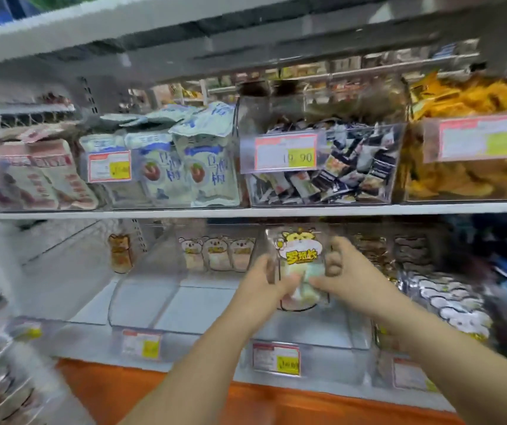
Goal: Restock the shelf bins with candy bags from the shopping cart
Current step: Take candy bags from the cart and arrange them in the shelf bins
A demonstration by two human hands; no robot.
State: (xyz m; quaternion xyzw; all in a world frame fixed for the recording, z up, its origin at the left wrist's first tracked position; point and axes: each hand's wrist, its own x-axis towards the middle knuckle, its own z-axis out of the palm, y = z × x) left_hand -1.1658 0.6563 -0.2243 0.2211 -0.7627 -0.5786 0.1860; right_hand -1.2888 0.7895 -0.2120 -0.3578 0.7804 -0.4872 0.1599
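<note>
While the shelving (pixel 246 209) fills the whole view, its upper board carries clear bins: one of pale blue-and-white packets (pixel 184 167), one of small dark sweets (pixel 325 176) behind a price tag reading 19.90 (pixel 286 152), and one of yellow snacks (pixel 467 167) at the right. On the lower board sits a clear bin (pixel 307 335), its floor mostly bare, with a price label (pixel 276 358) on its front. Just left of it another clear bin (pixel 141 302) holds a few bear-printed bags (pixel 215 253) upright at the back. Over the middle bin both bare forearms reach in. A candy bag (pixel 299 262) with a yellow cartoon animal stands upright between the hands. The left hand (pixel 264 283) grips its left edge with curled fingers, and the right hand (pixel 341 271) pinches its right edge, thumb in front.
</note>
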